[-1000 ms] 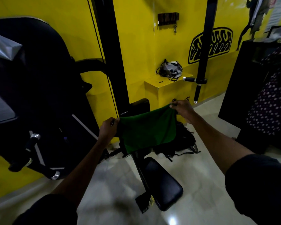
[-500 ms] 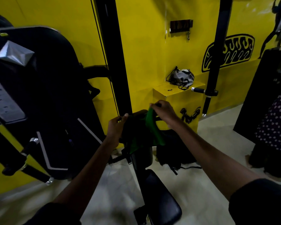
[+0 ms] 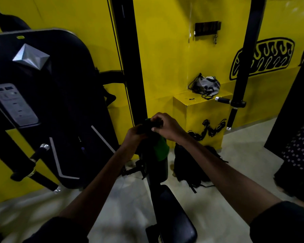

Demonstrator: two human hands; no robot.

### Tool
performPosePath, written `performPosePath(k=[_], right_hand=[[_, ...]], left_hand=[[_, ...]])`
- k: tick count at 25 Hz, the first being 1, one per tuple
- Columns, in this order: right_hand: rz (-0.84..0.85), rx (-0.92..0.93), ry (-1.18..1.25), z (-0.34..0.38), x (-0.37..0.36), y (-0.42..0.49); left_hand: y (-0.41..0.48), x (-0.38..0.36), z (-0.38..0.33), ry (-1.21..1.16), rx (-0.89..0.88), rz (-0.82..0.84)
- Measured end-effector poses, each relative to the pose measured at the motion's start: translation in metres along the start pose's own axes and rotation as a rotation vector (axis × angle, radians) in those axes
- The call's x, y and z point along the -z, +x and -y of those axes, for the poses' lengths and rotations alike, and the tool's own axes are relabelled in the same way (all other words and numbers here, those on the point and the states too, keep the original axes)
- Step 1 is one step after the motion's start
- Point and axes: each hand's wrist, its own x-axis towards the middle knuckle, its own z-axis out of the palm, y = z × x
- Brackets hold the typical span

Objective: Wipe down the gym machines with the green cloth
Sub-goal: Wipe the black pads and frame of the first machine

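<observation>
Green cloth (image 3: pixel 159 150) bunched between 2 hands

Hands counted: two, a left hand (image 3: pixel 133 135) and a right hand (image 3: pixel 167 127). Green cloth (image 3: pixel 161 149): one was present. Black upright posts numbered two, a left post (image 3: pixel 132 58) and a right post (image 3: pixel 247 50), both far. Gym machine (image 3: pixel 60 102): one stood left, and it bore one grey panel (image 3: pixel 12 104) and one silver emblem (image 3: pixel 31 56). Seat pad (image 3: pixel 175 221): one, near. Bags numbered two, a pale drawstring bag (image 3: pixel 205 85) and a black backpack (image 3: pixel 191 163). Wall rack (image 3: pixel 207 28): one.
</observation>
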Motion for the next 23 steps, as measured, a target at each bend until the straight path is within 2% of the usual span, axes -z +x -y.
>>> performPosePath(k=[4, 6, 9, 12, 15, 17, 20, 23], right_hand=[[0.238, -0.01, -0.082, -0.007, 0.012, 0.005], [0.267, -0.007, -0.1, -0.006, 0.014, 0.006], [0.181, 0.071, -0.081, -0.006, 0.013, 0.007], [0.081, 0.128, -0.058, -0.011, 0.014, 0.008], [-0.023, 0.285, -0.163, -0.019, 0.008, 0.005], [-0.057, 0.4, -0.284, -0.021, -0.004, -0.003], [-0.039, 0.408, -0.324, -0.028, -0.029, -0.023], [-0.018, 0.454, -0.308, -0.039, -0.054, -0.041]], left_hand=[[0.004, 0.021, -0.004, -0.062, 0.045, 0.102], [0.002, 0.027, 0.002, -0.142, 0.103, 0.109], [-0.01, 0.028, 0.031, -0.085, 0.21, 0.161], [-0.022, 0.025, 0.052, -0.01, 0.219, 0.169], [-0.022, 0.024, 0.048, -0.112, 0.26, 0.052], [-0.02, 0.024, 0.036, -0.221, 0.3, 0.031], [-0.013, 0.026, 0.02, -0.383, 0.34, 0.05], [-0.005, 0.028, 0.019, -0.395, 0.339, 0.126]])
